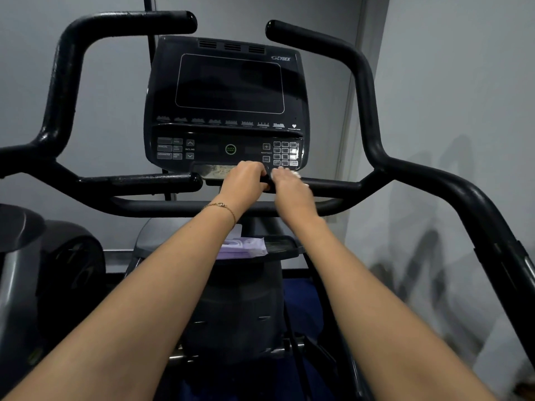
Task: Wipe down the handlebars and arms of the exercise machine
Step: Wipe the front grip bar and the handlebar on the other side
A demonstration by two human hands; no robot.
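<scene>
I face a black exercise machine with a console (228, 111) in the middle. Both hands are at the inner end of the right short handlebar (333, 185), just under the console. My left hand (246, 180) curls over the bar's end. My right hand (289, 186) lies over the bar beside it, with a white wipe (298, 176) under its fingers; only edges of the wipe show. The left short handlebar (139, 180) is free. Tall curved arms rise on the left (63, 79) and right (367, 94).
A purple wipe packet (243, 247) lies on the small tray (286, 246) below the crossbar (173, 206). A grey wall stands close behind and to the right. Another machine's dark housing (58, 264) is at the left.
</scene>
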